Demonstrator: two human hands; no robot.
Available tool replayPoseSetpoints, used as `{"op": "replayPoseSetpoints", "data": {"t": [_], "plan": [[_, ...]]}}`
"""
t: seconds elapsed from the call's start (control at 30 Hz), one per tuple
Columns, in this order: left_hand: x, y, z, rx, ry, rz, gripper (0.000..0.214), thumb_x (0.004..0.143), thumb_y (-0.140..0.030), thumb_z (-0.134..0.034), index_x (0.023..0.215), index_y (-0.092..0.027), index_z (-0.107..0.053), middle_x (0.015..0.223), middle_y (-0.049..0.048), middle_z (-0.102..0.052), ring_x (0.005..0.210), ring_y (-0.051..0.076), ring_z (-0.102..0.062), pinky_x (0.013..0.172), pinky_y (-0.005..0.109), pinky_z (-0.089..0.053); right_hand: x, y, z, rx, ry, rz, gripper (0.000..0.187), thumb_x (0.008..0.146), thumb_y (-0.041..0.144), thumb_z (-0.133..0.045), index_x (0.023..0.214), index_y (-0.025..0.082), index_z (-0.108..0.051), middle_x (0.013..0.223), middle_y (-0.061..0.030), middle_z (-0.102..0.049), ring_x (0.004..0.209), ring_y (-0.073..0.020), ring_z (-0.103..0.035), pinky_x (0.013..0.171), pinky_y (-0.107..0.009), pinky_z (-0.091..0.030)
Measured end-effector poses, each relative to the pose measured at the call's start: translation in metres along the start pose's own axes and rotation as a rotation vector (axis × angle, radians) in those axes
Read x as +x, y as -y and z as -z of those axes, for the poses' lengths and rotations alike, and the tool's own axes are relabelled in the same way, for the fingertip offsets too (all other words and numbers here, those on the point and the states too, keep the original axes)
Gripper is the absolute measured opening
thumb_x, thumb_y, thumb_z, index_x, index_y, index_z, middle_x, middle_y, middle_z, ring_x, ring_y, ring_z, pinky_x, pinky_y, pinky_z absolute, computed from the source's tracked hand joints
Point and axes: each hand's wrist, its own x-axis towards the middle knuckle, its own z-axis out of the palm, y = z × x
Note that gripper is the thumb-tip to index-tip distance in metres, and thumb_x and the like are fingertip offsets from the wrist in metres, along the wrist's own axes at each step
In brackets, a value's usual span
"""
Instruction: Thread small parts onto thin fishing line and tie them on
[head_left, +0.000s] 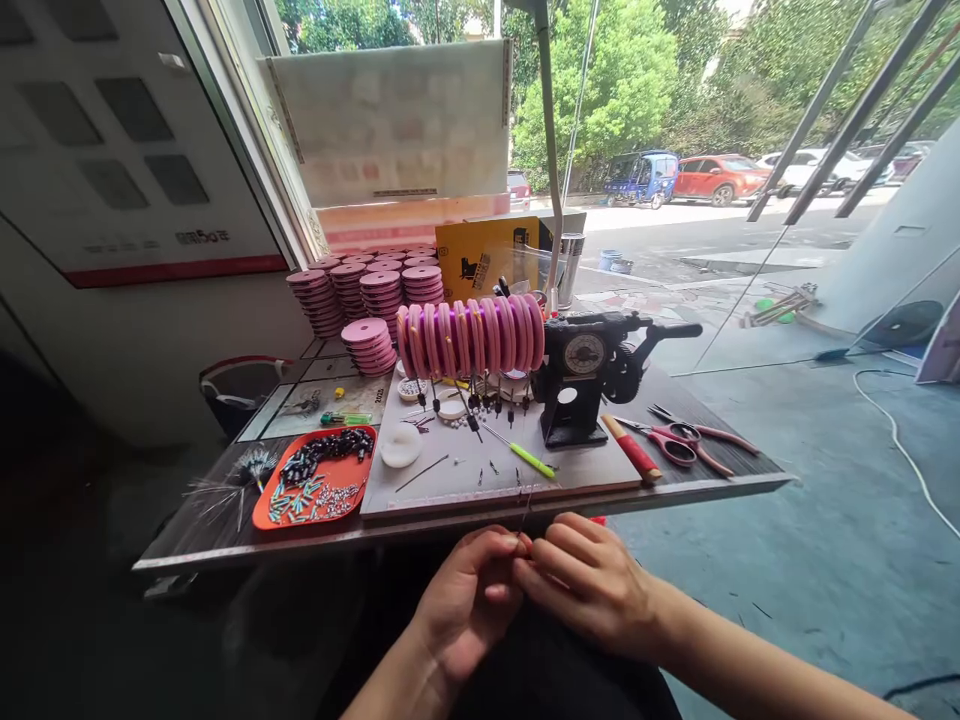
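In front of the table's near edge, my left hand pinches a thin fishing line between thumb and forefinger. Right beside it, my right hand is closed with its fingertips at the same spot, also on the line. Something small and red shows at the meeting fingertips; I cannot make out what it is. Beyond the hands, a row of pink foam spools sits on a black hand-cranked winder with a dial. Short dark pieces hang from the spools on lines.
An orange tray holds black, green and silvery small parts. A lime-green pointed tool, a white round dish, a red-wrapped stick, scissors and pliers lie around the board. Pink spools stand stacked behind.
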Motion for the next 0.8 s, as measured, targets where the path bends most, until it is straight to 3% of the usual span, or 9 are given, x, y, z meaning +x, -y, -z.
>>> {"op": "replayPoseSetpoints", "data": {"t": [0.07,0.17,0.23,0.3,0.37,0.47,0.57,0.67,0.8], "plan": [[-0.001,0.001,0.001,0.004,0.004,-0.015,0.008,0.058,-0.001,-0.062,0.054,-0.009,-0.062,0.061,0.0029,-0.061,0.045,0.002,-0.046,0.033,0.008,-0.027,-0.002,0.003,-0.002,0.132,-0.02,-0.134,0.029,0.093,0.011,-0.037,0.08,0.011,-0.063,0.062,-0.0041,-0.058,0.054,-0.0144,-0.045,0.05,-0.028,-0.035],[-0.003,0.001,0.001,0.103,0.033,-0.109,0.006,0.055,-0.006,-0.068,0.056,-0.01,-0.064,0.067,0.0005,-0.06,0.046,0.001,-0.041,0.037,0.01,-0.027,-0.007,0.009,-0.004,0.516,-0.042,-0.552,0.028,0.094,0.025,-0.042,0.074,0.016,-0.06,0.066,-0.0024,-0.056,0.058,-0.0123,-0.049,0.053,-0.022,-0.039],[-0.004,0.001,0.0,0.261,0.047,-0.215,0.006,0.055,-0.01,-0.069,0.056,-0.012,-0.064,0.067,-0.002,-0.056,0.048,0.002,-0.037,0.04,0.013,-0.027,-0.01,0.013,-0.003,0.793,-0.021,-0.847,0.027,0.09,0.034,-0.05,0.07,0.016,-0.058,0.064,0.0,-0.053,0.058,-0.0115,-0.05,0.053,-0.02,-0.039],[-0.004,-0.001,-0.001,0.477,0.034,-0.366,0.006,0.058,-0.014,-0.068,0.055,-0.014,-0.064,0.066,-0.0025,-0.052,0.053,0.005,-0.039,0.045,0.016,-0.029,-0.011,0.017,-0.001,0.987,0.003,-1.03,0.029,0.085,0.039,-0.054,0.067,0.016,-0.056,0.06,0.0022,-0.049,0.056,-0.0112,-0.047,0.053,-0.02,-0.038],[-0.005,-0.002,-0.001,0.71,0.008,-0.565,0.007,0.061,-0.015,-0.066,0.055,-0.016,-0.064,0.068,-0.0012,-0.05,0.061,0.01,-0.043,0.052,0.019,-0.033,-0.009,0.021,0.005,1.024,0.0,-1.065,0.028,0.083,0.039,-0.056,0.066,0.016,-0.055,0.059,0.0024,-0.048,0.056,-0.0114,-0.046,0.053,-0.021,-0.037],[-0.008,-0.002,-0.001,0.928,-0.011,-0.797,0.008,0.065,-0.017,-0.064,0.057,-0.016,-0.065,0.071,0.0003,-0.049,0.066,0.013,-0.044,0.057,0.022,-0.034,0.0,0.026,0.015,0.901,0.001,-0.936,0.021,0.084,0.029,-0.055,0.067,0.017,-0.057,0.065,0.0006,-0.053,0.06,-0.0117,-0.049,0.057,-0.021,-0.037],[-0.011,-0.001,0.0,0.929,0.018,-0.828,0.008,0.067,-0.02,-0.063,0.061,-0.017,-0.067,0.072,0.0005,-0.048,0.064,0.013,-0.043,0.055,0.022,-0.034,0.013,0.023,0.025,0.83,-0.012,-0.872,0.018,0.085,0.024,-0.053,0.069,0.018,-0.058,0.065,0.0014,-0.053,0.059,-0.0109,-0.049,0.056,-0.02,-0.036],[-0.013,-0.002,0.0,0.844,0.072,-0.805,0.005,0.066,-0.02,-0.065,0.064,-0.017,-0.068,0.072,0.0002,-0.047,0.062,0.012,-0.042,0.055,0.021,-0.034,0.026,0.012,0.035,0.78,-0.02,-0.926,0.019,0.086,0.026,-0.053,0.069,0.018,-0.056,0.063,0.0026,-0.05,0.059,-0.0114,-0.047,0.054,-0.02,-0.035],[-0.011,-0.003,0.002,0.744,0.116,-0.751,0.004,0.062,-0.018,-0.066,0.065,-0.017,-0.069,0.077,0.0008,-0.047,0.063,0.011,-0.041,0.056,0.021,-0.034,0.038,-0.008,0.049,0.732,0.176,-0.895,0.021,0.086,0.023,-0.05,0.067,0.018,-0.052,0.069,0.0022,-0.048,0.063,-0.0123,-0.048,0.058,-0.021,-0.037]]}}
